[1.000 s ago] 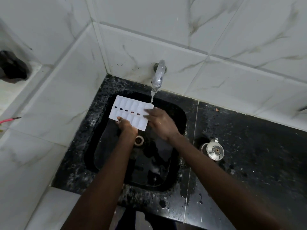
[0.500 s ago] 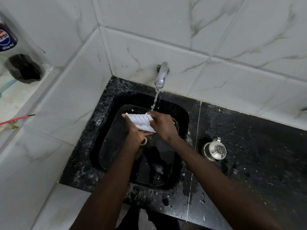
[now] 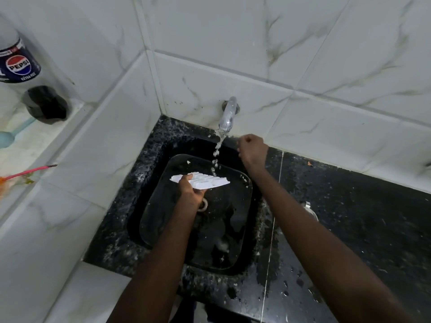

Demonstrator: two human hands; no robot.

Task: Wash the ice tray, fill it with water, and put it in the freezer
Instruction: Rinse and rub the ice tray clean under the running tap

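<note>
Over sink [image 3: 142, 183]: L hand [image 3: 190, 194] grips ice tray [image 3: 210, 181]; R hand [image 3: 253, 149] clenched, empty, nr tap [image 3: 228, 113].

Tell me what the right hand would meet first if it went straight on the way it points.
Most likely the tap: the right hand aims toward its spout, with the tiled wall just behind. Depth is unclear, so it might reach the wall instead.
</note>
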